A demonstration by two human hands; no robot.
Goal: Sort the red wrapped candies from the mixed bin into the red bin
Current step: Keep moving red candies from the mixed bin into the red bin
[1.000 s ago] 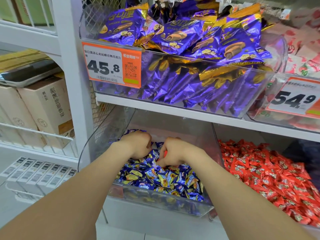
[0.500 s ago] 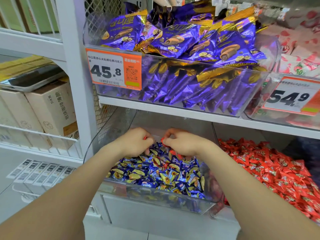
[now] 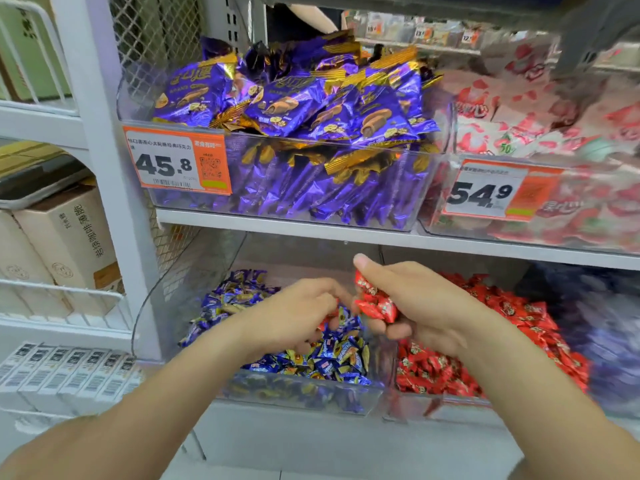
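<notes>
Over mixed bin (image 3: 304, 398), left hand (image 3: 294, 317) curls down among blue candies (image 3: 332, 362); cannot tell what its grip holds. Beside it, right hand (image 3: 426, 306), grip clenched round red wrapped candies (image 3: 375, 304), hangs at edge of red bin (image 3: 443, 405).

Right above the grip of the right hand (image 3: 419, 306) runs a white metal shelf board (image 3: 346, 233). Higher and to the left hangs an orange price tag (image 3: 176, 161) reading 45.8. Far left of the grip stand a white upright post (image 3: 104, 168), beige cartons (image 3: 69, 237) in a white wire rack (image 3: 62, 292), and, lower, a row of barcode labels (image 3: 69, 372). The light is even.
</notes>
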